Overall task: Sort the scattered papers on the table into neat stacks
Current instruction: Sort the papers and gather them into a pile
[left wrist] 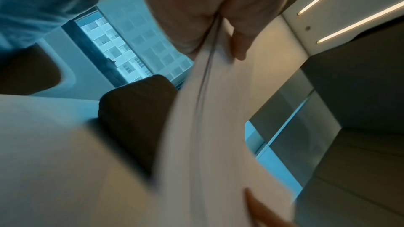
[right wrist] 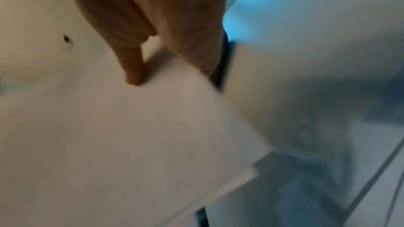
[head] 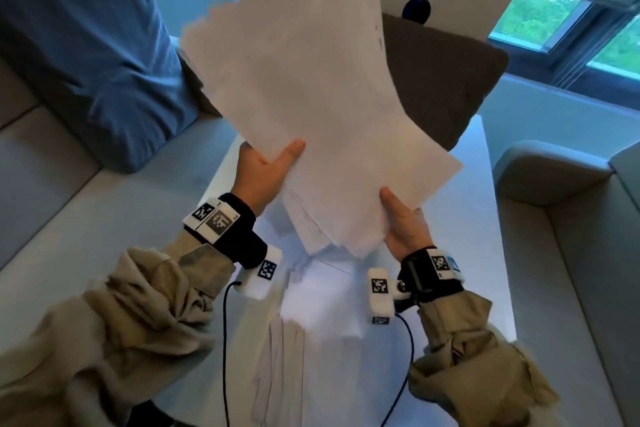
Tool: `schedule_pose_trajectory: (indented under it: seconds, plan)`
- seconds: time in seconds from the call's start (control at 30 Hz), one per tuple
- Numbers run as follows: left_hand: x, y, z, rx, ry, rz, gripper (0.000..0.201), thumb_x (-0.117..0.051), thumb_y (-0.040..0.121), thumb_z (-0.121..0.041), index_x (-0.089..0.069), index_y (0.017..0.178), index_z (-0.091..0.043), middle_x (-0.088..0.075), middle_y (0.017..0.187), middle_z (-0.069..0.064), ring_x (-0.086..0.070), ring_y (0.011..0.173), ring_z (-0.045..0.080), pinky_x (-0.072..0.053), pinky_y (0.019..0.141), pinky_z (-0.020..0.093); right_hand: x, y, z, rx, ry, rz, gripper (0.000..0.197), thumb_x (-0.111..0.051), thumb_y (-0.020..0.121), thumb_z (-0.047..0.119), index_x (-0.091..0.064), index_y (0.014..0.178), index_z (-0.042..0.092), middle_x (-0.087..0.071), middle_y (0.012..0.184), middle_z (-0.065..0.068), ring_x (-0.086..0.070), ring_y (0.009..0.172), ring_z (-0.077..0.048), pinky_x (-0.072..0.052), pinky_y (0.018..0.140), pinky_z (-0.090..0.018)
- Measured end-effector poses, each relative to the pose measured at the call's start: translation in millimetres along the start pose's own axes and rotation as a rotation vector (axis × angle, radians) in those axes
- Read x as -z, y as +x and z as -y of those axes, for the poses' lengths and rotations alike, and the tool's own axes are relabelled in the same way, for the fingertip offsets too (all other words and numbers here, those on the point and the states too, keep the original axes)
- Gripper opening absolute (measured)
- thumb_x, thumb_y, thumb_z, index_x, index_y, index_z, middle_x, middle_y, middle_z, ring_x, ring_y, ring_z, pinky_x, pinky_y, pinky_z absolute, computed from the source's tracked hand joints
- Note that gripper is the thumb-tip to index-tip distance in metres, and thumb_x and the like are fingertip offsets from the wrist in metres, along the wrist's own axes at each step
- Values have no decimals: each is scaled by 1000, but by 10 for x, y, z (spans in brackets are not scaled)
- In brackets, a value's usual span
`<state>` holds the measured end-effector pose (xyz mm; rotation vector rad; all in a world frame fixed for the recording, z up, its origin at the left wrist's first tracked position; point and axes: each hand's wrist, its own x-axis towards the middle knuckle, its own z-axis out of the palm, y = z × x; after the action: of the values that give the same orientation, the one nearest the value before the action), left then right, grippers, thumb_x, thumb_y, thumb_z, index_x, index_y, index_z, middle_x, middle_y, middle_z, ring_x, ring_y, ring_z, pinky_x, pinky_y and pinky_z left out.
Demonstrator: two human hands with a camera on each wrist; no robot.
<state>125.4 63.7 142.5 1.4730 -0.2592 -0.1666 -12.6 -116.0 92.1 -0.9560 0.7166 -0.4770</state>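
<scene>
A thick sheaf of white papers point(head: 304, 97) is held up in the air above the table, tilted away to the upper left, its sheets fanned unevenly at the edges. My left hand point(head: 266, 166) grips its lower left edge, thumb on top. My right hand point(head: 401, 218) grips the lower right corner, thumb on the front face. The left wrist view shows the sheaf point(left wrist: 210, 127) edge-on with my thumb point(left wrist: 240, 44) on it. In the right wrist view my thumb point(right wrist: 133, 68) presses on the paper point(right wrist: 131, 144). More white sheets point(head: 322, 305) lie loose on the white table point(head: 485, 253) below.
A dark brown cushion point(head: 443, 80) stands behind the sheaf at the table's far end. A blue cushion point(head: 90, 45) leans on the grey sofa point(head: 41, 184) at left. Another grey sofa arm point(head: 554, 170) borders the table on the right. Windows lie beyond.
</scene>
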Motion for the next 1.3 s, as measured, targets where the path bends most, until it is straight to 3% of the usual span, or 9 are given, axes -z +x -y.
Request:
schedule_pose_trajectory:
  seconds: [0.13, 0.3, 0.37, 0.53, 0.7, 0.77, 0.83, 0.97, 1.3]
  plan:
    - [113, -116, 336, 134, 313, 206, 48, -82, 66, -40, -45, 60, -11, -45, 51, 1, -40, 43, 8, -40, 51, 21, 662, -153, 112, -5, -157, -163, 42, -74, 78, 18, -62, 115, 3, -67, 113, -13, -61, 110, -32, -48, 96, -49]
    - [379, -210, 804, 206, 422, 265, 25, -79, 73, -27, -62, 88, -16, -67, 90, 4, -65, 83, 16, -50, 78, 30, 1570, -431, 141, -73, -246, -237, 115, -94, 21, 48, -59, 119, 0, -67, 114, -17, -63, 107, -33, -49, 94, -50]
    - [512, -209, 990, 239, 571, 211, 25, -73, 80, -31, -66, 100, -19, -67, 105, 6, -64, 100, 19, -48, 91, 31, 1831, -559, 96, -139, -270, -209, 105, -95, 27, 42, -60, 117, 2, -67, 114, -17, -63, 107, -33, -50, 92, -49]
    - [706, -220, 1408, 369, 1031, 71, 46, -70, 79, -25, -61, 119, -4, -56, 125, 22, -50, 117, 35, -38, 101, 36, 2083, -978, -74, -275, -368, -146, 16, -62, 87, 6, -65, 102, 7, -74, 91, -10, -71, 81, -23, -59, 61, -31]
    - [716, -165, 1785, 521, 1239, -17, 93, -72, 57, -67, -56, 118, 2, -52, 119, 23, -46, 113, 37, -41, 93, 42, 2263, -1136, -235, -356, -620, -199, 16, -66, 85, 7, -67, 97, -4, -72, 90, -20, -69, 75, -29, -58, 73, -40]
    - [696, -94, 1885, 539, 1268, -34, 96, -67, 52, -76, -61, 113, -2, -56, 113, 21, -49, 108, 36, -41, 89, 40, 2297, -1160, -286, -351, -791, -223, 9, -69, 84, 8, -68, 80, 0, -72, 79, -17, -68, 62, -21, -57, 63, -30]
    - [672, -70, 1902, 563, 1237, -67, 89, -72, 56, -64, -58, 116, 0, -54, 114, 20, -49, 110, 36, -43, 89, 40, 2357, -1147, -330, -328, -918, -243, 18, -71, 82, 7, -60, 67, 6, -68, 62, -7, -62, 47, -7, -48, 47, -17]
    - [540, -160, 1647, 594, 1189, -43, 70, -80, 66, -47, -60, 111, 3, -61, 109, 22, -57, 105, 37, -48, 86, 41, 2448, -1068, -378, -306, -1075, -235, 19, -78, 75, 9, -60, 78, 14, -67, 93, -15, -64, 82, -25, -53, 76, -34]
    - [432, -390, 1466, 420, 987, -97, 32, -62, 85, -15, -59, 110, 3, -61, 114, 26, -56, 103, 40, -44, 89, 41, 2422, -985, -404, -224, -1274, -180, 61, -78, 73, 19, -45, 123, 10, -59, 117, -12, -56, 106, -28, -45, 89, -33]
